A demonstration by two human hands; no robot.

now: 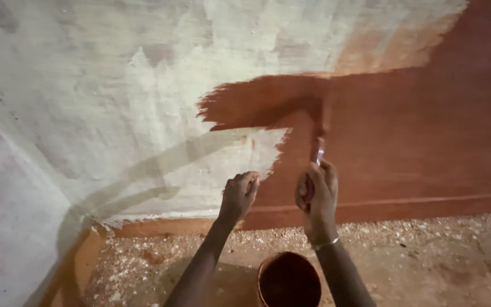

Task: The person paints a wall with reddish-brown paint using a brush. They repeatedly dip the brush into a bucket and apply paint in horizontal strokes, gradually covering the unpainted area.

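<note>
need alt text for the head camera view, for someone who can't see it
A person's right hand holds a paintbrush against a wall, spreading reddish-brown paint over pale plaster. The left hand is curled loosely near the wall, and a paint bucket sits below on a speckled floor.

2 bare forearms in view, no sleeves reaching the wrists or anything below the elbows. Left hand [238, 194]: no ring, no watch, no glove seen. Right hand [317, 196]: no glove, 1 thin silver-coloured metal bangle [326, 244] round the wrist, plain, shiny, sitting just under the hand. Fingers partly blurred, nails not clear. Upper arms out of frame.
</note>
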